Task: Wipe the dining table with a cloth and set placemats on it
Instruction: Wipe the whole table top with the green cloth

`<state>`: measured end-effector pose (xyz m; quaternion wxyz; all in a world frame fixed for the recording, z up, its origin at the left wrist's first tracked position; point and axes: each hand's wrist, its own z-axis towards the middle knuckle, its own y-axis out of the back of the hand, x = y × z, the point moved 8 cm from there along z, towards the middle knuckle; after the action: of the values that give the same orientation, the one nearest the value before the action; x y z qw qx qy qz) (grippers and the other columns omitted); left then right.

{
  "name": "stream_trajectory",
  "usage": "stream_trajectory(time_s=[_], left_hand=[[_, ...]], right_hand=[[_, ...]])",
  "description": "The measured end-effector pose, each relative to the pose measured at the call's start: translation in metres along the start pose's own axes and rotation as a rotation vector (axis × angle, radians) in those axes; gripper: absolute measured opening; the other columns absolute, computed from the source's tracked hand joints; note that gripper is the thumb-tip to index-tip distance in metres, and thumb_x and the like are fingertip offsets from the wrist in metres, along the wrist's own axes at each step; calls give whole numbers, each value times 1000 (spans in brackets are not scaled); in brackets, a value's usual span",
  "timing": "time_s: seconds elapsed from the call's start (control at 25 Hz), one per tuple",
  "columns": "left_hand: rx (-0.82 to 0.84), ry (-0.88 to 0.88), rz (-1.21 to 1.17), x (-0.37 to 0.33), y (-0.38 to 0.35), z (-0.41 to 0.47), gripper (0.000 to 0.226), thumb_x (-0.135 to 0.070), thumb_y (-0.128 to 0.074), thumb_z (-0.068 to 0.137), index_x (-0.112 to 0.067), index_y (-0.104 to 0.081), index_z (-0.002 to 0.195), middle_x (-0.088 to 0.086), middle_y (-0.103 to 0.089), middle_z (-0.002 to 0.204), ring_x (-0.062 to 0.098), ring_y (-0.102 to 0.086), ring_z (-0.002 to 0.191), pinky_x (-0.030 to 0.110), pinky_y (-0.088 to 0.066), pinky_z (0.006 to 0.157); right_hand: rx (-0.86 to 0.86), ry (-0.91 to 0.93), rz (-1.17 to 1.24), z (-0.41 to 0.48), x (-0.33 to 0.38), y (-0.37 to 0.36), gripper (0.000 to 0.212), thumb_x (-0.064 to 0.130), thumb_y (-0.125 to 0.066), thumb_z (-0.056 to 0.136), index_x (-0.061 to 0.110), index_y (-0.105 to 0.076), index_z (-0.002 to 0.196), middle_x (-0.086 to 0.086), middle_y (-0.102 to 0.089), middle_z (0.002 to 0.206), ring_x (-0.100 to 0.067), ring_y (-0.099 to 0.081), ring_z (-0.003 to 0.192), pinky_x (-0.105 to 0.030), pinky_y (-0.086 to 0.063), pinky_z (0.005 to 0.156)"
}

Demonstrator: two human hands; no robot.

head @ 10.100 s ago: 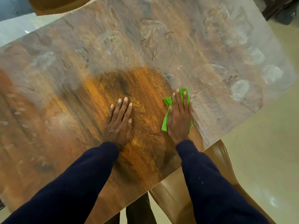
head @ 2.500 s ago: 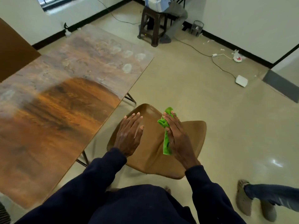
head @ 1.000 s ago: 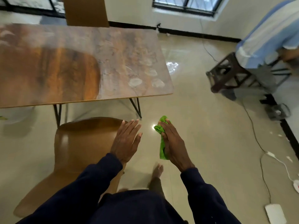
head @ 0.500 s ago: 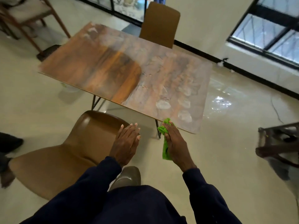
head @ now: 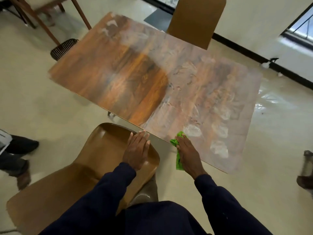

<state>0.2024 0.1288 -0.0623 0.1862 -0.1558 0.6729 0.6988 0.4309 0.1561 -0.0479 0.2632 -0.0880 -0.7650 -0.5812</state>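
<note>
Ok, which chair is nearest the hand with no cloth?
The shiny brown chair beneath the left hand, this side of the table. The tall-backed chair and wooden-legged chair stand beyond it.

Bright green cloth point(head: 179, 156) bunched at the near table edge — wooden dining table point(head: 128, 78), right half smeared whitish

The single camera is riding on the person's head, looking forward and steeply down from standing height. It is taking in the whole bench point(head: 118, 82) slantwise, the near edge lying close below, while the wide lens is also catching the chair point(head: 105, 150) and the floor point(head: 42, 107) all round.
</note>
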Motion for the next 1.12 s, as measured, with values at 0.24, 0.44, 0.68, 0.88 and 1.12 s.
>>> stream_trajectory(time_s=[0.24,0.44,0.68,0.88,1.12], left_hand=[[-51,42,-6,51,-22,73,50,-32,-30,113,-8,-57,147,15,-52,157,32,-43,151,56,-25,128],[-168,45,14,93,-31,136,47,-22,-36,112,-7,-48,156,15,-38,167,31,-28,158,53,-18,131],[-27,-87,88,131,-58,191,51,-20,-33,115,-10,-32,164,14,-24,173,30,-18,162,54,-15,131],[-30,-127,120,140,-68,205,50,-23,-33,115,-9,-36,163,12,-28,172,27,-20,162,49,-12,132],[-42,-126,125,140,-67,205,50,-22,-37,114,-9,-37,162,13,-28,172,27,-21,161,51,-15,132]], right_hand=[[115,108,-194,126,7,-23,47,8,-69,98,-2,-56,142,-24,-56,149,-45,-45,146,-61,-47,112],[129,29,-209,172,-33,-45,68,39,-9,108,7,-41,158,-16,-35,167,-34,-21,159,-55,-14,131],[-50,55,-217,165,-29,-58,55,27,-20,114,-4,-42,153,-22,-40,163,-37,-33,155,-57,-31,125],[-21,-116,-317,187,-19,-96,71,48,-25,110,6,-20,166,-15,-10,175,-33,-4,163,-59,-8,130],[-42,-5,-377,245,30,-116,69,53,-16,111,14,-14,168,-14,-4,176,-35,0,163,-58,-4,130]])
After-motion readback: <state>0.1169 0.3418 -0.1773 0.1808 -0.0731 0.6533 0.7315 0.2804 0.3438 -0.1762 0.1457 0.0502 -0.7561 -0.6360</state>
